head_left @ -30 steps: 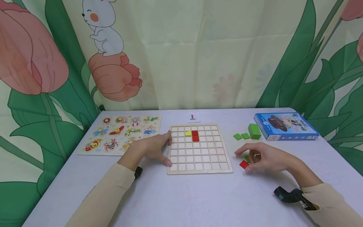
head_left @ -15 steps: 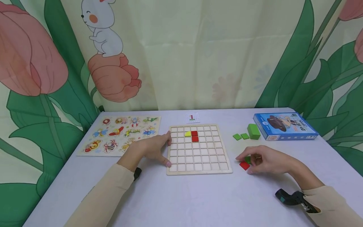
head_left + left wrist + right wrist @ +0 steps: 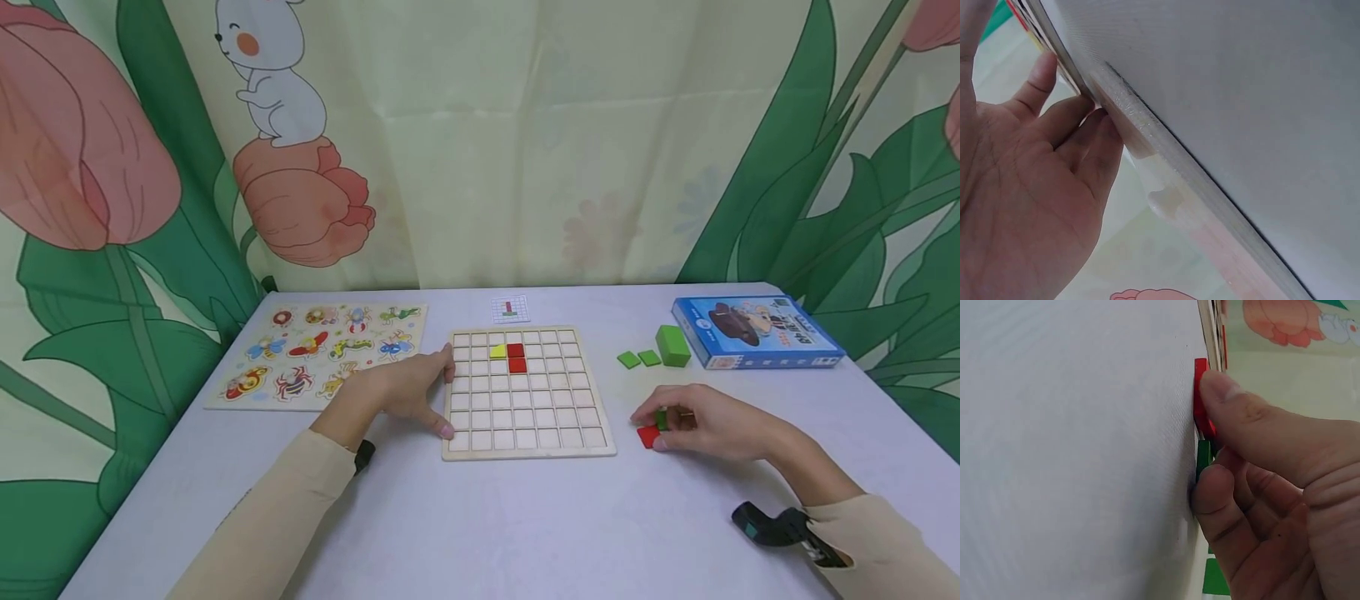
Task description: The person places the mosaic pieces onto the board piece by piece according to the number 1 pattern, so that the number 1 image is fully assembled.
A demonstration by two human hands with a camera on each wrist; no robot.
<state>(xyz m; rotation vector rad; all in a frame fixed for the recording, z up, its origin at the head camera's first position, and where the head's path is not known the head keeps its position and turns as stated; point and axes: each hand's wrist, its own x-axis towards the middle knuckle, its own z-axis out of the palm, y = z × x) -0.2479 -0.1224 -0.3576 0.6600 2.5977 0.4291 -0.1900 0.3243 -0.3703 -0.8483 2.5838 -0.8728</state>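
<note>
My left hand (image 3: 408, 387) rests at the left edge of a pale wooden grid board (image 3: 532, 444), thumb and fingers spread along that edge. In the left wrist view some fingers of the left hand (image 3: 1047, 169) bend loosely. Two red tiles (image 3: 517, 365) and a yellow tile (image 3: 498, 352) sit in the board's upper cells. Right of the board, my right hand (image 3: 712, 423) pinches a loose red tile (image 3: 648, 437) low at the table. In the right wrist view the thumb lies against the red tile (image 3: 1201, 394); a green tile (image 3: 1204, 456) is beside the curled fingers.
Two green tiles (image 3: 639, 359) and a green block (image 3: 672, 346) lie beyond the right hand, beside a blue box (image 3: 757, 333). A small pattern card (image 3: 511, 310) lies behind the board. An insect picture board (image 3: 300, 400) is at the left.
My right hand has drawn in around the loose red tile, thumb and finger closing on it. The red tile has shifted slightly to the right. The left hand and the grid board stay put.
</note>
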